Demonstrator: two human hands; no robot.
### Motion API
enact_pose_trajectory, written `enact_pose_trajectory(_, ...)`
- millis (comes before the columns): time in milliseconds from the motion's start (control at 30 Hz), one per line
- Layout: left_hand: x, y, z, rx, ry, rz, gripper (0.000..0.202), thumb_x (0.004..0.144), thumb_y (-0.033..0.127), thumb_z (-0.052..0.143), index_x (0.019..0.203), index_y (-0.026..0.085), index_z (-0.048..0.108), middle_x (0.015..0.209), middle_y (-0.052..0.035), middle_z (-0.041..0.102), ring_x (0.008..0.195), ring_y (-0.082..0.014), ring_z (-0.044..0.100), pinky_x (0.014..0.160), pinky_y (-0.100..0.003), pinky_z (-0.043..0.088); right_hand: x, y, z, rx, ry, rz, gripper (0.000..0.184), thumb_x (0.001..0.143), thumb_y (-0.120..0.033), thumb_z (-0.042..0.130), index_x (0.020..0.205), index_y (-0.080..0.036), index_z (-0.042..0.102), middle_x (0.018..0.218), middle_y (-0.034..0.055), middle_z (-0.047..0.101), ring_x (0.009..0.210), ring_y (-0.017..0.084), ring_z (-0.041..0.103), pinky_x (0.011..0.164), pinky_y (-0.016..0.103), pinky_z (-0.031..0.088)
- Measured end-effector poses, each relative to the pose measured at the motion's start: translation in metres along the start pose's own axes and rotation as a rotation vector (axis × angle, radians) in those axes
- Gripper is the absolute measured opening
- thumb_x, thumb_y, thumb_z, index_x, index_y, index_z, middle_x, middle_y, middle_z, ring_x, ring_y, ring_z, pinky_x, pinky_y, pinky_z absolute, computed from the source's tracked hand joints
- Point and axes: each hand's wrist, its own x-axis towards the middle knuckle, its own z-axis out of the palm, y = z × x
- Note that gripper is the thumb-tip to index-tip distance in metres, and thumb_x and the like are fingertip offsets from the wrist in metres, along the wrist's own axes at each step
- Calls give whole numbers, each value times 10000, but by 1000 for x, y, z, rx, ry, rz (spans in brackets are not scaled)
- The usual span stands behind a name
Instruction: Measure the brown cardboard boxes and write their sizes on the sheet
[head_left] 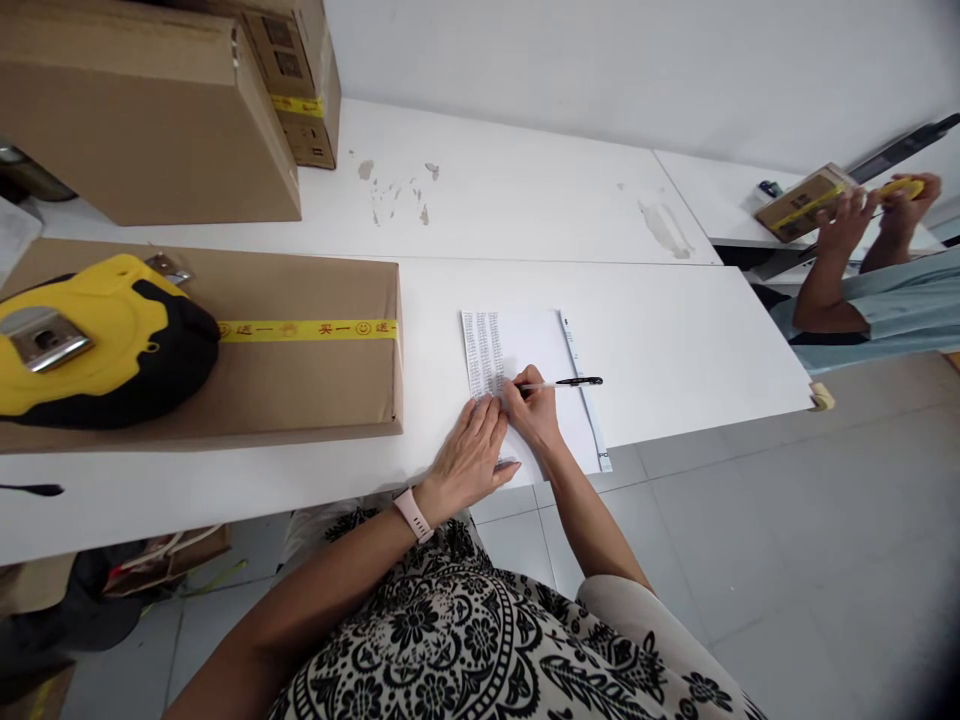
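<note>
A white sheet of paper point(536, 345) with columns of small print lies on the white table point(675, 340) in front of me. My right hand point(531, 408) grips a pen point(566, 382) with its tip on the printed column. My left hand point(469, 455) lies flat on the lower left of the sheet, fingers stretched out beside the right hand. A pink watch band point(413, 514) is on my left wrist.
A flat cardboard box point(307, 370) with yellow tape lies to the left, a yellow and black tape measure point(97, 340) on top. More cardboard boxes point(150, 110) stand at the back left. At far right another person's hands point(870, 215) hold a small box point(802, 203).
</note>
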Motion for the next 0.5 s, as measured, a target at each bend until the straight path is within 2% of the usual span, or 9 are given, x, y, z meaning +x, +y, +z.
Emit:
enact_pose_trajectory(200,0,1,-2,12,-17,0,772,987,526,495,1491,-51,401,1598,-294,397,1532,-390,299,1292,-501,108,-1,0,0,15,4,7,203,819,-279,588,692,-252,431,568,-70,429,546,121,410,535,262,348)
enact_pose_trajectory(500,0,1,-2,28,-24,-1,773,995,538,482,1492,-49,408,1608,-297,377,1535,-394,292,1290,-508,109,0,1,0,33,27,-1,214,822,-265,587,683,-248,425,584,-71,417,557,117,398,538,260,342)
